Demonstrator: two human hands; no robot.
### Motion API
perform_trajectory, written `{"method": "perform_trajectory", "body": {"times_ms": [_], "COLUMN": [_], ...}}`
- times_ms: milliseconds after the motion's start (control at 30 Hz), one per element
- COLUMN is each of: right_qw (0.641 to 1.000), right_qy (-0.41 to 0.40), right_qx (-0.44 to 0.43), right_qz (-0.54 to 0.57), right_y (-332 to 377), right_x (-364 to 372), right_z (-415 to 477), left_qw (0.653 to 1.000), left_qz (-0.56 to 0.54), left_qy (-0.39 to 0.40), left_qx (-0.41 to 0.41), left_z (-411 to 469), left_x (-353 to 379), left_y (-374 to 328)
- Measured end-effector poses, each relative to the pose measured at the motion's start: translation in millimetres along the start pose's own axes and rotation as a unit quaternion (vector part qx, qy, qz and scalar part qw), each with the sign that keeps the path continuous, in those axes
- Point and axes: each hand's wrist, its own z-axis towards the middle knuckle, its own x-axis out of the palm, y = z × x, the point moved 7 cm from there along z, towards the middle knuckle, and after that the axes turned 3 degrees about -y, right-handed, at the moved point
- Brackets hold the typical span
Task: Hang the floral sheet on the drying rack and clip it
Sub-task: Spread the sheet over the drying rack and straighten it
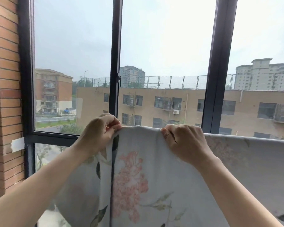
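Observation:
The floral sheet, pale grey with pink flowers and dark leaves, hangs in front of me, its top edge running from the middle to the right border. My left hand pinches the sheet's top left corner. My right hand grips the top edge a little to the right, knuckles toward me. The stretch of edge between the hands is pulled level. The drying rack's bar is hidden under the folded top edge; I cannot see any clip.
A dark-framed window stands right behind the sheet, with buildings outside. A brick wall closes the left side, with a strip of tape at the frame.

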Motion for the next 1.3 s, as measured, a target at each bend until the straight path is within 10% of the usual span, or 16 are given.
{"method": "perform_trajectory", "body": {"times_ms": [267,667,1067,1300], "right_qw": [1.000,0.999,0.998,0.997], "right_qy": [0.023,0.046,0.047,0.054], "right_qx": [0.013,0.010,-0.019,0.048], "right_qz": [-0.016,-0.025,-0.022,-0.022], "right_y": [-5.3,-4.0,-0.4,-1.7], "right_x": [-1.8,2.3,2.5,1.3], "right_z": [-0.5,5.2,6.2,12.7], "left_qw": [0.993,0.991,0.981,0.992], "left_qz": [-0.088,0.095,0.050,-0.022], "left_qy": [0.042,-0.072,0.004,-0.045], "left_qx": [-0.073,0.059,0.186,0.112], "left_z": [-19.4,-35.4,-6.0,-29.8], "left_x": [9.1,12.7,-12.4,-10.3], "left_y": [19.5,18.2,32.1,45.5]}}
